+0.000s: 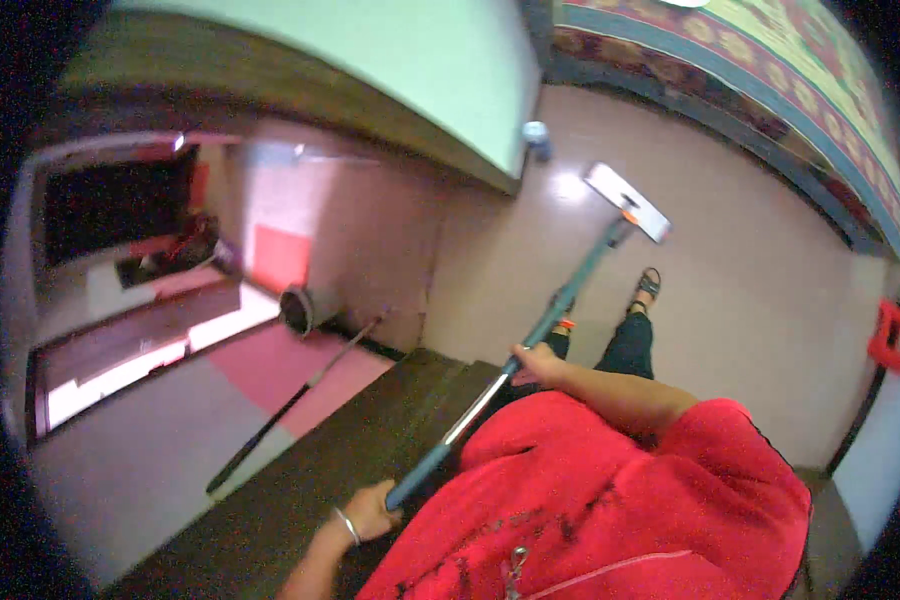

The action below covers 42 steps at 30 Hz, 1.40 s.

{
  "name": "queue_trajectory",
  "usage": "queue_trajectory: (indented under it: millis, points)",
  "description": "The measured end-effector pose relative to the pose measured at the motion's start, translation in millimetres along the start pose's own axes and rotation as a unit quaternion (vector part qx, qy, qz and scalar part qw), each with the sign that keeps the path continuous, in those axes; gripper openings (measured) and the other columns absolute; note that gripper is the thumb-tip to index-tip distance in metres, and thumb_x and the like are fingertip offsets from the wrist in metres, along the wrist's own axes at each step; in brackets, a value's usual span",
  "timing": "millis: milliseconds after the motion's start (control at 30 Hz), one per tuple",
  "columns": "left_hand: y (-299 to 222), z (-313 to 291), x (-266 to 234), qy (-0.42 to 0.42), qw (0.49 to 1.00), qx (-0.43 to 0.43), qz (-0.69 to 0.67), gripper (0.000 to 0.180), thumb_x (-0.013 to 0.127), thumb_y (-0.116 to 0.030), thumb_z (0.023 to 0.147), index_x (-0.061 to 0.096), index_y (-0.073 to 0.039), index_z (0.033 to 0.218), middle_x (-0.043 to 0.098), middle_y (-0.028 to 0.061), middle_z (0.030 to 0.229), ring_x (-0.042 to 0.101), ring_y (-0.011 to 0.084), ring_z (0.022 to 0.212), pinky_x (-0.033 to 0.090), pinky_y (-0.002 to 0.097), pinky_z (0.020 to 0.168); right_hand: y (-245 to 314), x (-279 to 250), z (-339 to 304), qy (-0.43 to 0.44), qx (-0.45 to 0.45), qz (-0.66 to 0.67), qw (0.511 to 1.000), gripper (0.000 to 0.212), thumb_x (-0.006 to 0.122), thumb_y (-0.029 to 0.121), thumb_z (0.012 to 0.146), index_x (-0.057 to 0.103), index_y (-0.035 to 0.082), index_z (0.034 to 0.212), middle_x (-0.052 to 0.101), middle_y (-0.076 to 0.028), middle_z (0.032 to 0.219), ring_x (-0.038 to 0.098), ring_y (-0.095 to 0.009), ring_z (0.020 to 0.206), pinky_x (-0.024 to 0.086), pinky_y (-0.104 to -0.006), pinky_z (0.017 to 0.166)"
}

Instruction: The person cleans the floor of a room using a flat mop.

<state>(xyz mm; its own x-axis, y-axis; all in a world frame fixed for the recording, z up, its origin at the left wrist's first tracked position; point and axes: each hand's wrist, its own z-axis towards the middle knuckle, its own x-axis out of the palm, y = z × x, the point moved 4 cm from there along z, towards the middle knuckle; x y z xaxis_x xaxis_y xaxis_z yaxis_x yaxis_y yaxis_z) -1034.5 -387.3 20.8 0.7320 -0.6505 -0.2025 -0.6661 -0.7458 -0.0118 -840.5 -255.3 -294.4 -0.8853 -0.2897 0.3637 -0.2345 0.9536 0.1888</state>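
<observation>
A flat mop slants across the view, with a teal and silver pole [573, 287] and a white rectangular head [627, 201] flat on the pinkish-beige floor [740, 240]. My left hand [372, 511], with a bangle at its wrist, is wrapped round the lower-left end of the pole. Farther up, beyond the silver stretch, my right hand [537, 366] is closed on the pole too. An orange piece [629, 216] shows at the joint with the head. My sandalled right foot [649, 284] stands right of the pole; the other foot is partly behind it.
A bed with a patterned cover [770, 75] lies at the far right. A small can-like container [537, 139] stands by a white-topped piece of furniture [440, 70]. At left are a long stick [290, 403] and a grey bin [308, 308]. A red plastic object [890, 337] is at right.
</observation>
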Motion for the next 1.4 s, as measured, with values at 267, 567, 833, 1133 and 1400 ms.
queue_trajectory:
  millis: [267,567,833,1133,1400]
  points:
    - [-120.3,98.7,-37.0,-0.102,0.925,0.193,0.311,0.025,0.058,-0.02,0.064,0.053,-0.007,0.085,0.057,0.0188,0.08,0.054,0.0348,0.079,0.043,0.0425,0.071,16.9,-144.6,16.1,-0.114,-0.05,0.054,0.991,0.032,0.042,0.037,0.083,0.045,0.005,0.089,0.05,-0.009,0.077,0.055,-0.025,0.066,0.049,-0.0392,0.049]
    - [-357.2,117.5,47.8,-0.185,0.807,0.363,0.427,0.014,0.043,-0.008,0.076,0.053,-0.003,0.083,0.06,0.0154,0.078,0.06,0.03,0.07,0.048,0.0382,0.062,-7.8,-367.0,-16.1,-0.332,-0.141,0.289,0.887,0.028,0.037,0.032,0.079,0.044,0.005,0.083,0.05,-0.008,0.07,0.052,-0.022,0.063,0.045,-0.0381,0.052]
    - [-170.6,-2.3,-72.6,-0.237,0.886,0.086,0.389,0.04,0.066,-0.019,0.062,0.05,-0.011,0.098,0.058,0.0162,0.082,0.054,0.0347,0.078,0.043,0.0432,0.066,47.1,-58.6,-16.4,-0.268,-0.06,0.177,0.945,0.038,0.043,0.031,0.079,0.043,-0.007,0.084,0.055,-0.016,0.067,0.057,-0.023,0.053,0.049,-0.0336,0.048]
    - [-117.2,-111.6,-121.9,-0.39,0.863,0.048,0.318,0.034,0.069,-0.016,0.047,0.06,-0.001,0.076,0.059,0.0161,0.071,0.058,0.0282,0.063,0.046,0.0341,0.06,90.5,60.0,-41.8,0.059,-0.105,0.243,0.963,0.037,0.048,0.032,0.078,0.043,-0.002,0.089,0.053,-0.015,0.077,0.056,-0.024,0.057,0.05,-0.0345,0.046]
    - [-212.1,57.7,-4.0,-0.221,0.899,0.269,0.267,0.038,0.056,-0.03,0.071,0.049,-0.003,0.097,0.056,0.0214,0.085,0.054,0.0375,0.08,0.042,0.0438,0.071,86.3,-224.1,36.1,-0.206,-0.191,0.038,0.959,0.032,0.042,0.029,0.082,0.048,-0.002,0.087,0.056,-0.014,0.074,0.056,-0.024,0.059,0.047,-0.0379,0.049]
